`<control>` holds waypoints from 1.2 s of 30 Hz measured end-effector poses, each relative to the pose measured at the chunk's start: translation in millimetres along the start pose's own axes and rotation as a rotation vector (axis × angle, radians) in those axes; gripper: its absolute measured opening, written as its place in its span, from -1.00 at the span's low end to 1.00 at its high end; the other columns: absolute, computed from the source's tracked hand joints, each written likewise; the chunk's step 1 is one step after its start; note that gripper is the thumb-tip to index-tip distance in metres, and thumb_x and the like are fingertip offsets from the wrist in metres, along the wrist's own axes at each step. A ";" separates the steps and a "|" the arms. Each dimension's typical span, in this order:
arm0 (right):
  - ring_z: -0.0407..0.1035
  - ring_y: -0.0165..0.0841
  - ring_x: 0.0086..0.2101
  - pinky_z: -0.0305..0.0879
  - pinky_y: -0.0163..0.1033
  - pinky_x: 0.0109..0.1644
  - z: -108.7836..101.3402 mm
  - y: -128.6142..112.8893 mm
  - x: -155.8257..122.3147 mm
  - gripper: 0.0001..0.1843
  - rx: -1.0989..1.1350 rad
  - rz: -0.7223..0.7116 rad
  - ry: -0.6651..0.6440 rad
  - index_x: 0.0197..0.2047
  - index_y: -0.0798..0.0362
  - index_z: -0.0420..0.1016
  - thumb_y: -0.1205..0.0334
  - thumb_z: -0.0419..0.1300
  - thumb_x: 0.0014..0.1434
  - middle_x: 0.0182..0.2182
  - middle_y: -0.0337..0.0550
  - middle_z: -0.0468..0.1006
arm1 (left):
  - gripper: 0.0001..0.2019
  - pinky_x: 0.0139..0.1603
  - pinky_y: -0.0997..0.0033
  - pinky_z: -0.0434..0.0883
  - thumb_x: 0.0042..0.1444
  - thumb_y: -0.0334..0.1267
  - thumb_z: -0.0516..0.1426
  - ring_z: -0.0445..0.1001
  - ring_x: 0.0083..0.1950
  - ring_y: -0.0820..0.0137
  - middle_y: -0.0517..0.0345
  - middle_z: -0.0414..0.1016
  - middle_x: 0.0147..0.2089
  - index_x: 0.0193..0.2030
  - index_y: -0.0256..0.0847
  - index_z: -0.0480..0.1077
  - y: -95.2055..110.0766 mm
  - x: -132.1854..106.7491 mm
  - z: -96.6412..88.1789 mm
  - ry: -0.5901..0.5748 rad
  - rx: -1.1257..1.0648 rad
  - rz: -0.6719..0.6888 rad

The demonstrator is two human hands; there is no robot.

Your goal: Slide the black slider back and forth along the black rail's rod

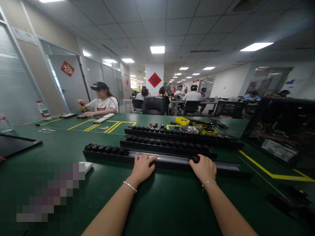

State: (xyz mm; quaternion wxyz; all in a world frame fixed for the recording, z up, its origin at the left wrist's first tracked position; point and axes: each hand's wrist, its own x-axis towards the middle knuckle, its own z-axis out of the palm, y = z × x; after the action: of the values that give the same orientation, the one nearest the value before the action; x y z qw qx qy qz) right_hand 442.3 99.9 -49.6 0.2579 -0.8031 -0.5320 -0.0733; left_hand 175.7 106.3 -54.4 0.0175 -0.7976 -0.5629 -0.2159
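A long black channel rail lies across the green table in front of me, its bright metal inside showing along the middle. Several black socket modules sit in a row at its left end. My left hand rests on the near edge of this rail, fingers spread, holding nothing. Toward the right part of the rail, my right hand is closed around a round black socket module, which is over the channel. The fingers partly hide that module, so I cannot tell whether it touches the rail.
Behind lie two more rails filled with modules, the nearer rail and the farther rail. A yellow bin and a clear dish stand beyond. A black-framed panel rises at right. A co-worker sits across the table.
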 end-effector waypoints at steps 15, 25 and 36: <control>0.21 -0.19 -0.06 0.01 -0.11 0.03 0.3 3.9 1.9 -0.58 0.016 -0.011 -0.020 -0.14 0.07 0.40 0.08 0.01 -0.04 -0.15 -0.06 0.46 | -0.65 0.25 -0.02 -0.22 0.08 -0.19 0.00 0.30 -0.03 0.34 0.25 0.41 -0.21 0.03 0.17 0.29 1.5 -0.2 -0.4 -0.012 0.010 -0.005; 0.24 -0.21 -0.06 -0.04 -0.10 0.07 1.0 6.6 0.2 -0.58 0.033 -0.017 -0.026 -0.10 0.07 0.37 0.09 -0.02 -0.01 -0.15 -0.07 0.45 | -0.65 0.25 -0.04 -0.25 0.08 -0.18 0.00 0.30 -0.02 0.34 0.24 0.41 -0.20 0.04 0.15 0.29 0.6 -0.7 0.0 -0.003 0.007 -0.001; 0.23 -0.22 -0.02 -0.07 -0.12 0.11 0.1 7.6 -0.8 -0.49 0.066 0.029 -0.017 0.03 0.10 0.28 0.10 -0.02 0.00 -0.07 -0.03 0.42 | -0.64 0.26 -0.04 -0.27 0.07 -0.20 0.01 0.30 -0.03 0.34 0.24 0.41 -0.20 0.04 0.15 0.29 1.2 -0.4 -0.5 -0.015 0.001 -0.012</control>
State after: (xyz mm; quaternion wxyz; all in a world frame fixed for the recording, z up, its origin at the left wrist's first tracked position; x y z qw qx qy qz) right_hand 448.7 97.0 -52.5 0.2809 -0.8024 -0.5247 -0.0448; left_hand 176.5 105.4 -53.8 0.0124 -0.7957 -0.5681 -0.2096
